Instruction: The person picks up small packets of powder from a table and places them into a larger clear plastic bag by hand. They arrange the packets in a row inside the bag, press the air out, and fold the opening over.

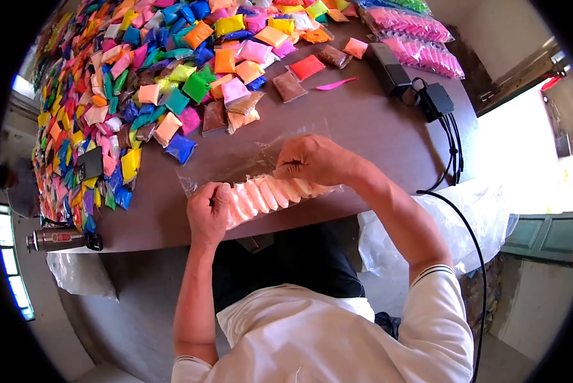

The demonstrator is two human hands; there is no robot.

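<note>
white shirt [312,338] and both forearms fill the space on the near side of the bag [235,159], a clear film sleeve lying flat at the near edge of the brown desk [376,127]. inside the bag, along its near side, a row of peach packets [267,195] stands packed one against the next. left hand [213,207] is closed in a fist at the bag's left end, pinching the film and the end of the row. right hand [312,159] sits over the bag's right end, fingers curled and pressed together on top of the packets, holding them down; whether its fingertips also nip the film i cannot tell. judging from this, one row is already loaded and is being squared up, while the far part of the bag is flat and unfilled and its mouth looks unsealed. beyond the bag and to its left spreads a big pile of loose packets [139,83] in many colours, so by far most of the sorting and bagging looks undone. far beyond the bag to its right lie filled pink packs [420,38], which look like finished ones. a black box [389,67] with a cable [452,153] sits beyond the bag on its right, a pink strip [336,83] beyond it, a phone [90,163] to its left among the pile, and a can [56,239] further left off the desk.
</note>
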